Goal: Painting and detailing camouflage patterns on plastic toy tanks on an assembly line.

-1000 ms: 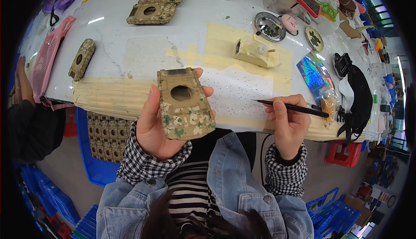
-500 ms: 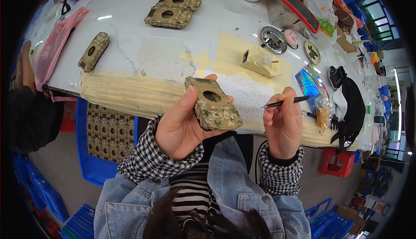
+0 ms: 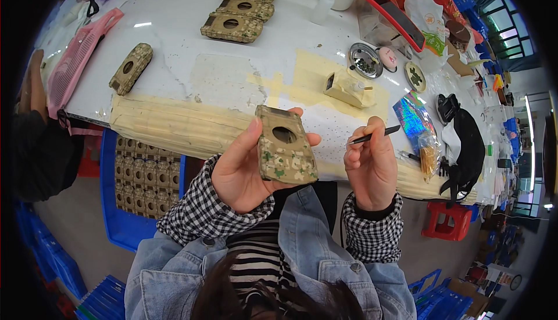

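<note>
A camouflage model tank hull [image 3: 287, 156] with a round hole in its top rests in my left hand [image 3: 241, 172], thumb on one side and fingers around the other. Green and pale patches cover the end nearest me. My right hand [image 3: 372, 166] pinches dark pointed tweezers [image 3: 374, 135] between thumb and fingers, their tip pointing left toward the hull but apart from it. Beneath lies a white sheet [image 3: 328, 137] with scattered small dark specks. Beyond it, a small beige block-shaped holder [image 3: 349, 87] sits on yellow tape.
Several matching hulls [image 3: 232, 27] stand in a row at the far side; another hull [image 3: 131, 68] lies left. A blue crate [image 3: 131, 230] of hulls is below the table. A metal dish [image 3: 365, 60], a phone [image 3: 395, 18] and a black bag [image 3: 468, 151] lie right. Another person's arm [image 3: 38, 87] is far left.
The hull has turned more upright, its patched end now facing me. My right hand with the tweezers has shifted slightly left.
</note>
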The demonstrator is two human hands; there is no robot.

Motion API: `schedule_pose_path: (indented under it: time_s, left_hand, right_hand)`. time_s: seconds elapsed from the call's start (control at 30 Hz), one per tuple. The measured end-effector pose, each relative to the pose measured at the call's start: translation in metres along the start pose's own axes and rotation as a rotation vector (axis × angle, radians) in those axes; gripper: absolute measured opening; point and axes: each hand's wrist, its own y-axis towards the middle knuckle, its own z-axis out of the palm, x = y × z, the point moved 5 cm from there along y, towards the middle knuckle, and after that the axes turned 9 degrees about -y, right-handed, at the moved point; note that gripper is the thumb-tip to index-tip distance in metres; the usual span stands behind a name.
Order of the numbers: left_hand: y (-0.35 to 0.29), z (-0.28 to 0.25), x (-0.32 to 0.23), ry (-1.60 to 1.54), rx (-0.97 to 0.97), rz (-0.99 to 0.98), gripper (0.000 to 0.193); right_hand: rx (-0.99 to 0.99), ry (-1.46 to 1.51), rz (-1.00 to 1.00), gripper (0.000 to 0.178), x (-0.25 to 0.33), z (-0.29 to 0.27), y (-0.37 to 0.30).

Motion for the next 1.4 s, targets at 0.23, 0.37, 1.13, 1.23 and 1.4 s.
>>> schedule_pose_path:
  time_s: [0.23, 0.37, 1.13, 1.23, 1.4]
  left_hand:
    - [-0.002, 0.022, 0.002, 0.087, -0.063, 0.022, 0.092]
    - [-0.006, 0.018, 0.000, 0.107, 0.003, 0.000, 0.092]
    - [0.003, 0.010, 0.004, 0.141, -0.012, 0.007, 0.086]
    - [0.004, 0.008, 0.002, 0.168, -0.006, 0.026, 0.086]
    - [0.005, 0.011, 0.001, 0.214, -0.014, 0.033, 0.087]
  right_hand:
    - [0.017, -0.138, -0.027, 0.023, 0.011, 0.002, 0.009]
    - [0.020, -0.144, 0.010, 0.023, 0.008, -0.002, 0.014]
    - [-0.059, -0.365, -0.047, 0.019, 0.010, -0.006, 0.019]
    - [-0.069, -0.477, -0.144, 0.016, 0.017, 0.000, 0.014]
    - [0.008, -0.615, -0.397, 0.014, 0.029, 0.015, 0.000]
